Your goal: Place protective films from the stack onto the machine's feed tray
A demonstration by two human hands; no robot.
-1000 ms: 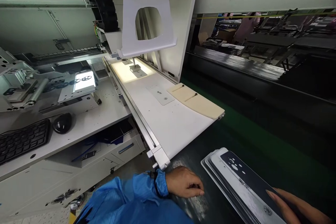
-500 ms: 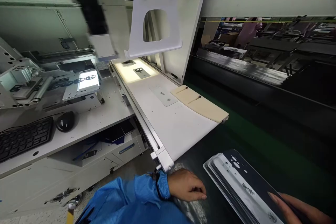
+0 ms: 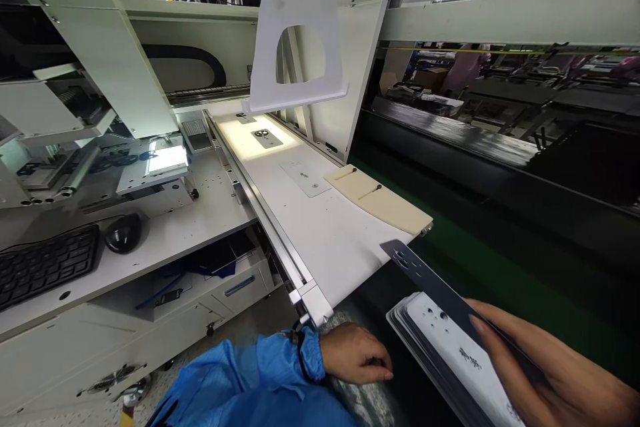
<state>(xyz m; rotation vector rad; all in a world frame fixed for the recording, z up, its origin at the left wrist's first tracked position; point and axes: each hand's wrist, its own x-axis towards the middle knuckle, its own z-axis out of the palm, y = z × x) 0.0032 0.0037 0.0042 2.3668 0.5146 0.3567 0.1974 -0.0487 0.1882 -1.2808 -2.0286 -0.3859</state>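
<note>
My right hand (image 3: 520,353) grips a thin dark phone back panel (image 3: 425,277) by its long edge, between thumb and fingers. Camera holes show at the panel's far end, which reaches close to the near end of the white conveyor belt (image 3: 320,233). Just beneath it is a stack of similar panels (image 3: 443,337), the top one pale with small dark printed marks. My left hand (image 3: 356,352), in a blue sleeve, rests with curled fingers beside the stack and holds nothing. On the belt lie a pale panel (image 3: 306,179) and a grey one (image 3: 267,139) over the lit zone.
A cream board (image 3: 380,200) with two screws lines the belt's right side. Above the belt hangs a white bracket (image 3: 300,90). A machine head (image 3: 95,47), mouse (image 3: 123,233) and keyboard (image 3: 50,263) are at left. A metal rail (image 3: 270,233) edges the belt.
My right hand has raised the dark panel off the stack and moved it up and left toward the belt. The machine head has shifted left. My left hand stays put.
</note>
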